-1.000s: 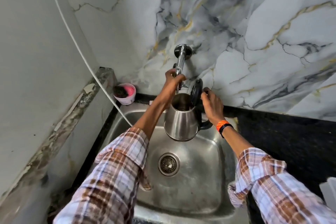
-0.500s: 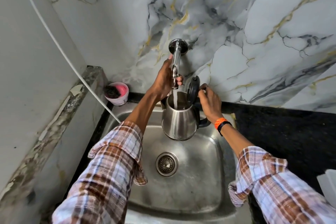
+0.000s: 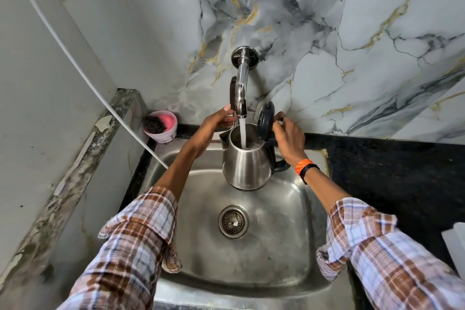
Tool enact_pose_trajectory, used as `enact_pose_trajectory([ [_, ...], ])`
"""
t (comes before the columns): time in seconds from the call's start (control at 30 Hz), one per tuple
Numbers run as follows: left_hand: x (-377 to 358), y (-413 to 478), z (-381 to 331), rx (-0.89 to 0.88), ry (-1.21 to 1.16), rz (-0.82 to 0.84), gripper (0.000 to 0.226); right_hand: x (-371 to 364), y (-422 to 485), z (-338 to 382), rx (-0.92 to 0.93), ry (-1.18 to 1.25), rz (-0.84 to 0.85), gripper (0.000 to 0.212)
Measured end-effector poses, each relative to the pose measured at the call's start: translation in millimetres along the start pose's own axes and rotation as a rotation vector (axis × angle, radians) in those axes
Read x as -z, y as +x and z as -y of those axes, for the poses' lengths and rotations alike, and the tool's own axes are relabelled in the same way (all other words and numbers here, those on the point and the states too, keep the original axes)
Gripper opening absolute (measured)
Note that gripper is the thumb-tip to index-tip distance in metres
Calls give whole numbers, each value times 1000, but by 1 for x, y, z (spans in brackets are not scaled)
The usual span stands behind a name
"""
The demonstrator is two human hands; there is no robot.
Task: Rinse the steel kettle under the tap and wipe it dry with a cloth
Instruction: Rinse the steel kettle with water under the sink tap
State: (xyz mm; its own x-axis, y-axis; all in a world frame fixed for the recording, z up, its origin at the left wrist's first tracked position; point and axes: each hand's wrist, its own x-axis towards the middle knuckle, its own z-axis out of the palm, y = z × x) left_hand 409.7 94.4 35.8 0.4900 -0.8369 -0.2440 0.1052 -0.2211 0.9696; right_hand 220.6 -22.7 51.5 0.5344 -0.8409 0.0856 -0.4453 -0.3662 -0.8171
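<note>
right hand (image 3: 289, 137) grips kettle (image 3: 247, 166) handle | left hand (image 3: 216, 123) apparently loose beside tap (image 3: 241, 93) | pink tub (image 3: 161, 127) left

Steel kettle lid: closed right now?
No, the dark round lid is flipped up beside the right hand, and tap water pours into the open steel kettle.
</note>
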Motion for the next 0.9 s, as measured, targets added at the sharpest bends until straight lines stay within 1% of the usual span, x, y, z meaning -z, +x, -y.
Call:
enact_pose_trajectory([
  [0.1, -3, -3, 2, -12, -22, -5, 73, 1, 0, -1, 4, -11, 7, 30],
  [0.2, -3, -3, 5, -4, -38, -12, 82, 2, -2, -2, 37, -15, -12, 38],
  [0.27, -6, -5, 3, 4, -34, -12, 85, 1, -3, -3, 46, -17, -26, 43],
  [0.3, -7, -6, 2, 10, -42, -17, 82, 1, -4, -2, 46, -15, -30, 44],
  [0.4, -8, -9, 2, 58, -49, -35, 64, 1, -5, 0, 46, -20, -47, 48],
  [0.5, -8, -12, 3, 63, -51, -30, 60, 1, -6, 1, 53, -28, -49, 48],
  [0.77, -5, -15, -2, 35, -45, -39, 65, 0, -7, 7, 54, -7, -72, 52],
  [0.9, -4, -18, -6, 30, -25, -22, 74, 0, -8, 8, 47, -8, -71, 52],
])
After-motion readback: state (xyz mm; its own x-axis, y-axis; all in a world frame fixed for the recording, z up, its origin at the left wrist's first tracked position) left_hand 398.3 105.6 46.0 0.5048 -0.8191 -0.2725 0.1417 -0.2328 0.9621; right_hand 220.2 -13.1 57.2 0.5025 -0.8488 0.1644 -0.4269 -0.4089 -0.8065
